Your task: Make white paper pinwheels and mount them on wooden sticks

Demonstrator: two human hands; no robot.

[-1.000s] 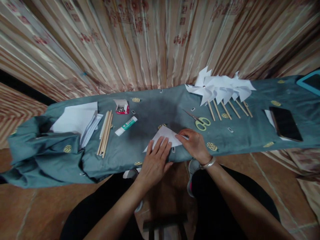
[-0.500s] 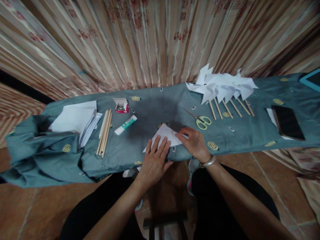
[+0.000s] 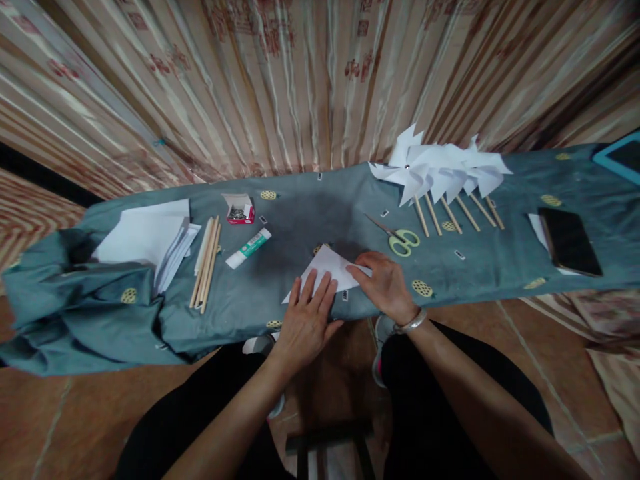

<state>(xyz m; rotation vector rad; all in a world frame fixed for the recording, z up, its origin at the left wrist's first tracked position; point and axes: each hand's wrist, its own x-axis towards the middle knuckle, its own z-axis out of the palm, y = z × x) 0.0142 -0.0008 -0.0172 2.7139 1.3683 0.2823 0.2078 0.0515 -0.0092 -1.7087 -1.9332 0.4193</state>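
A white sheet of paper (image 3: 331, 265), folded into a triangle, lies near the front edge of the cloth-covered table. My left hand (image 3: 306, 327) rests flat on its lower left part, fingers stretched out and a little spread. At the paper's right corner, my right hand (image 3: 385, 285) is closed, thumb and fingers pinching the tip. Part of the near edge is hidden under my left fingers. Green-handled scissors (image 3: 401, 241) lie just beyond my right hand. To the left of the paper is a glue stick (image 3: 249, 249) with a green label.
Several white paper pinwheels (image 3: 435, 170) on wooden sticks lie at the back right. Wooden sticks (image 3: 205, 263), a stack of white paper (image 3: 145, 237) and an open red box of small metal pieces (image 3: 241, 210) are on the left. A phone (image 3: 570, 241) lies far right.
The whole view has shifted slightly. Both hands keep nearly the same place on the folded paper, and nothing on the table has visibly moved.
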